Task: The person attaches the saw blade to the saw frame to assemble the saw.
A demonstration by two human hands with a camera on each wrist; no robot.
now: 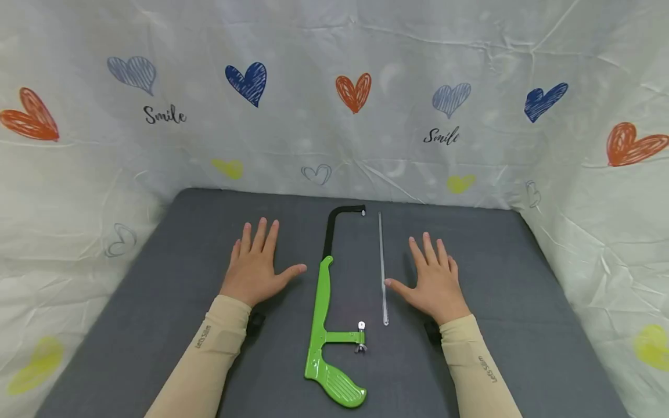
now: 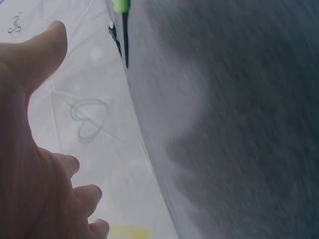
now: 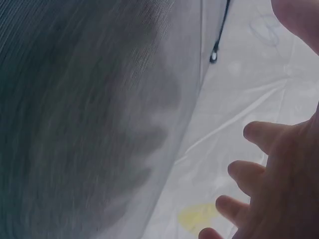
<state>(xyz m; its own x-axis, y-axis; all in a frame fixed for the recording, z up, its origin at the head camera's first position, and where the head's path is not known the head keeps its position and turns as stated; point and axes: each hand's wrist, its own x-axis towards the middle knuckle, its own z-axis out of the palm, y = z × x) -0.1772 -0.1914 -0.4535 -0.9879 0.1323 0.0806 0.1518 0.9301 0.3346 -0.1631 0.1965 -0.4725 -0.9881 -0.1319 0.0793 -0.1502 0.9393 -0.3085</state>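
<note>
I count two hands above one grey table [image 1: 157, 325], and neither grips anything. The left hand [image 1: 253, 273] has four straight fingers and its thumb spread apart from them, pointing right toward the green saw frame [image 1: 320, 302] with a gap between. The right hand [image 1: 435, 287] is spread the same way, thumb pointing left; in my head view that thumb's tip overlaps the blade [image 1: 382, 249], and I can't tell whether the two touch. Each wrist view gives me a shadow on the table beside the raised fingers.

Between the hands lie one saw frame and one loose blade, apart from each other, both running from near to far. The frame is the left one of the pair. On it I see one green handle [image 1: 342, 386] at the near end, one bent black bar [image 1: 329, 232] at the far end, and one short crossbar [image 1: 342, 337] reaching right to one wing nut [image 1: 361, 348].

Two beige sleeves [image 1: 201, 354] cover the forearms. Past the table's far edge hangs a white sheet [image 1: 392, 35], where I count three orange hearts, two dark blue ones and "Smile" twice.
</note>
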